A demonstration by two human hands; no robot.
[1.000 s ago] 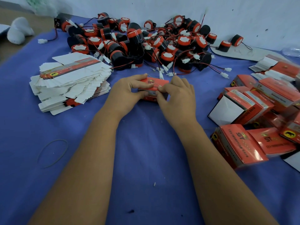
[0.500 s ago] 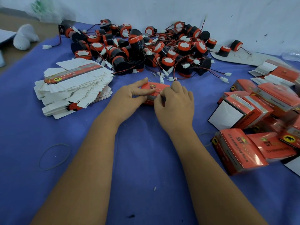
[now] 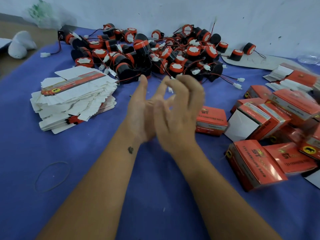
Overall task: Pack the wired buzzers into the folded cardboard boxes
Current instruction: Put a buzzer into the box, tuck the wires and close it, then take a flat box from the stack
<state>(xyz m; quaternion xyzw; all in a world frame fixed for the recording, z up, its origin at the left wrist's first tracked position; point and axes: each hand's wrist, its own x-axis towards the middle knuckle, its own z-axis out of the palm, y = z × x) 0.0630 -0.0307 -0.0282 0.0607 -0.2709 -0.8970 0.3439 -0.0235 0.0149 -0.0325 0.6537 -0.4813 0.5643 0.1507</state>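
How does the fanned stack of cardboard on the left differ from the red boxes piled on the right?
The stack of flat white-and-red cardboard blanks is unfolded, lying in thin fanned layers; the red folded cardboard boxes are erected into blocks. The blanks show mostly white card; the boxes show mostly red printed faces. The blanks form one neat pile; the boxes lie tumbled at mixed angles. Both carry the same yellow animal logo and rest on the blue cloth.

One view only — a wide-angle camera on the person's head, looking forward and down over both forearms onto a blue cloth. It sits close: the arms enter from the bottom edge and fill the lower middle. The far wall closes the top of the frame, with the buzzer pile against it. Flat cartons lie left, boxes right — lines bend toward the edges. No second view shares the scene.
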